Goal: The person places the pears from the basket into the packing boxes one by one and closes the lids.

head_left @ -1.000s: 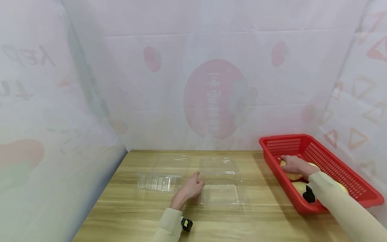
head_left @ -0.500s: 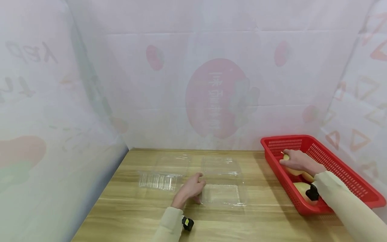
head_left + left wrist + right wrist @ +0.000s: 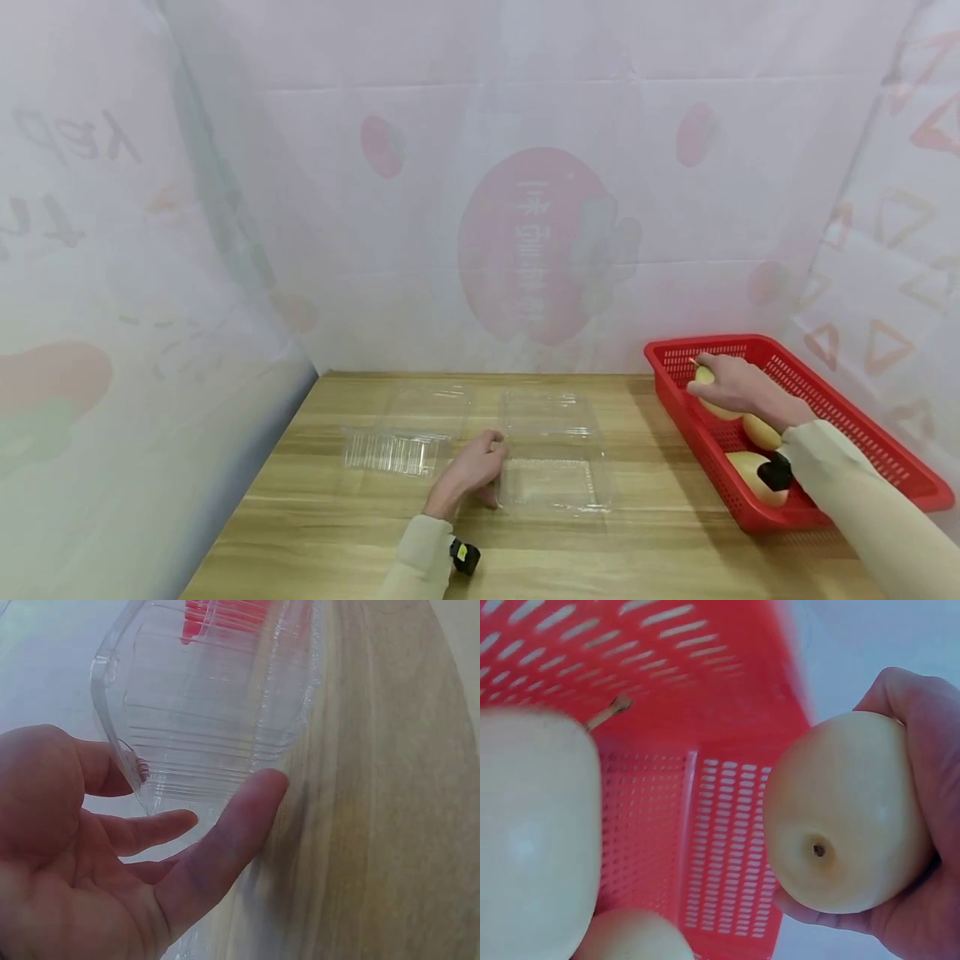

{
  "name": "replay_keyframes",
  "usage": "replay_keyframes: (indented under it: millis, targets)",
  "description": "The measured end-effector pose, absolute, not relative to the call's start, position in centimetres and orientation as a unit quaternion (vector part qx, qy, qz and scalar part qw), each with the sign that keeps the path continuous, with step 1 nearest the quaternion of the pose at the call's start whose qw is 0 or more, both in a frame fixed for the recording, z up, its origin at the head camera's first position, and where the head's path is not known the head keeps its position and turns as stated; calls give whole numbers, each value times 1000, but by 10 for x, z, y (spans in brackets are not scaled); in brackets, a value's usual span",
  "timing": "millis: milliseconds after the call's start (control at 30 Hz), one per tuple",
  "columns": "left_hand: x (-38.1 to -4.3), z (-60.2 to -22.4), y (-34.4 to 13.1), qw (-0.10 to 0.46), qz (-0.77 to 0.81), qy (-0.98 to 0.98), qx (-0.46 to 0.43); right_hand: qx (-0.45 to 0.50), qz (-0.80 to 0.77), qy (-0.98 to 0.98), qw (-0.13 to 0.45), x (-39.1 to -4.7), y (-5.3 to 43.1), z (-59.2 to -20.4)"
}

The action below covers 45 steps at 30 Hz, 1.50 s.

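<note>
In the head view my right hand [image 3: 738, 387] grips a pale yellow pear [image 3: 722, 411] near the far end of the red basket [image 3: 701, 471]. The right wrist view shows the held pear [image 3: 847, 814] from its blossom end, fingers wrapped round its side. More pears [image 3: 757, 479] lie in the basket below. My left hand [image 3: 472, 468] is at the left edge of an open clear plastic box [image 3: 547, 483]. Up close, a fingertip [image 3: 135, 769] hooks on the rim of that box [image 3: 210, 712], while the thumb [image 3: 247, 817] lies along its outer wall.
A second open clear plastic box [image 3: 393, 454] stands to the left of the left hand, its lid folded back. Both boxes and the basket are on a wooden table [image 3: 315, 533]. Printed white sheets [image 3: 420, 217] enclose the back and sides.
My right hand has lifted the pear upward from among the others, uncovering more of the pears beneath. The left hand has stayed at the box edge.
</note>
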<state>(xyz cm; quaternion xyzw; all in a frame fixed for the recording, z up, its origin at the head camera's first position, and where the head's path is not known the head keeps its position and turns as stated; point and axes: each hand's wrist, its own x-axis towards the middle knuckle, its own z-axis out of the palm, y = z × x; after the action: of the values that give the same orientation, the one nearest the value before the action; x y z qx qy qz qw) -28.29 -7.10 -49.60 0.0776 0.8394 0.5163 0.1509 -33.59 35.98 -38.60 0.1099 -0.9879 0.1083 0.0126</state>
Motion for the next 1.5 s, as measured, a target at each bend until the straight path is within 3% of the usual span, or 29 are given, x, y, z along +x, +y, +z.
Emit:
replay_keyframes:
  millis: [600, 1500]
  targets:
    - [-283, -500, -73, 140, 533, 831, 73, 160, 151, -973, 68, -318, 295, -363]
    - [-285, -499, -76, 146, 524, 836, 75, 217, 198, -949, 112, -304, 245, -386]
